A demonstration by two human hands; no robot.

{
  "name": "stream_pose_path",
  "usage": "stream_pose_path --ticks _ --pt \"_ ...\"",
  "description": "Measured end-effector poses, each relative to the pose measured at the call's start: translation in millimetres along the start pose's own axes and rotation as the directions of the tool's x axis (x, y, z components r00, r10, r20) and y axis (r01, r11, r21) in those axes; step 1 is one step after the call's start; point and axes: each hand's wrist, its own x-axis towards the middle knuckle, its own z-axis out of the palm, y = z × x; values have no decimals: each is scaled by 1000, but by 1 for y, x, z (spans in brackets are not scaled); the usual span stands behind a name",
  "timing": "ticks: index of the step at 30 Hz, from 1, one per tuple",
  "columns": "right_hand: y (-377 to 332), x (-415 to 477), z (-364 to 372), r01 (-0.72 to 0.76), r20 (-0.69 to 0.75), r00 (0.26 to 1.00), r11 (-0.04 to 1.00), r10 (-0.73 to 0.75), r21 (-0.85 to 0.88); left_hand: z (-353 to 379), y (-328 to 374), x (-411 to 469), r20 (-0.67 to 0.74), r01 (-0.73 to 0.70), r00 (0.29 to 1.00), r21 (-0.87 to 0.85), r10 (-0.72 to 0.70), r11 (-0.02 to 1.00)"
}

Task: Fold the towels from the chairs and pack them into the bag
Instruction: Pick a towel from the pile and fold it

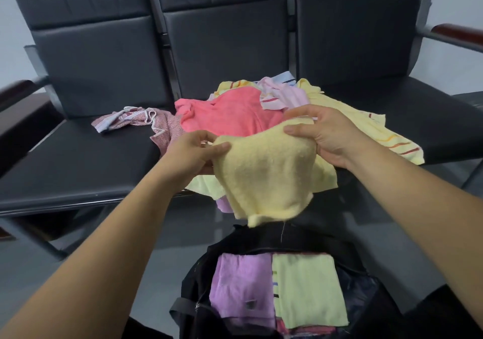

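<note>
- Pale yellow towel [269,174]: we find it held up in the air at the near edge of the chairs [104,155], directly above the open black bag [198,281] on the floor.
- Left hand [194,153]: we note the thumb and fingers pinched closed on the towel's upper left corner.
- Right hand [324,135]: we note the fingers curled and closed over the upper right edge, thumb pressing from the near side.
- Hang of the cloth: the towel droops in a loose sag between the two grips, its lower corner just above the bag's mouth.
- Handling, in our judgement: it is terry cloth, light, soft and limp. It will not hold a shape unsupported and will slump wherever it is not gripped. It is not slippery and not fragile.
- Grip advice: we recommend holding at the corners or along one edge, pulled taut, so that folds fall square.
- Remaining pile: a coral towel [230,114], a pink striped towel [282,97], a yellow striped towel [366,127] and a mauve patterned cloth [136,119] lie unfolded on the middle seats, far of the hands.
- Bag contents: a folded lilac towel [243,286] on the left lies beside a folded light yellow towel [308,289] on the right.
- Progress: we judge the task to be partly done.
</note>
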Motion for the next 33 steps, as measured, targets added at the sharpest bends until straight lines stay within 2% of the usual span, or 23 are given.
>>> stream_pose_path --ticks 3,4,6,8,10,12,14,16,19,21,23,25,28,30,33 --pt "5 1 1 6 -78 997 986 -20 -167 10 -4 3 -125 -33 992 -9 32 999" --pt "5 1 2 10 -85 996 974 -31 -227 13 -6 4 -127 -46 991 -51 39 998" --pt "2 0 2 -15 -17 1000 974 11 -225 15 -8 3 -65 -74 996 -92 68 993" --pt "-4 -3 4 -84 130 986 981 107 -176 14 -6 -1 13 -135 991 98 134 986" --pt "-8 -8 5 -45 175 977 924 119 -380 13 -4 -2 44 -186 982 407 185 894" --pt "-9 -11 7 50 141 988 761 55 -647 16 -5 -1 48 -220 968 642 248 734" --pt "-7 -11 6 109 139 990 654 -6 -748 19 -8 1 33 -217 959 723 282 656" --pt "-4 -12 5 120 123 992 638 -40 -761 19 -10 2 -2 -218 945 741 326 635" --pt "6 -9 0 118 73 993 709 -93 -695 16 -12 -2 -35 -251 924 694 380 675" --pt "18 -8 -2 83 -2 994 793 -105 -603 14 -14 -5 -46 -271 923 630 383 728" --pt "31 -10 1 8 -87 995 907 -49 -422 11 -20 -6 -41 -305 918 560 394 770" --pt "40 -13 8 -63 -122 992 988 46 -138 8 -29 -6 -50 -338 913 464 405 819" --pt "52 -21 20 -141 -119 979 970 166 197 6 -45 -11 -71 -290 946 252 317 923" --pt "67 -29 25 -194 -128 965 952 228 238 5 -59 -17 -56 -211 973 182 225 960" --pt "94 -36 28 -273 -93 950 940 297 207 2 -87 -21 13 -107 994 309 108 945"
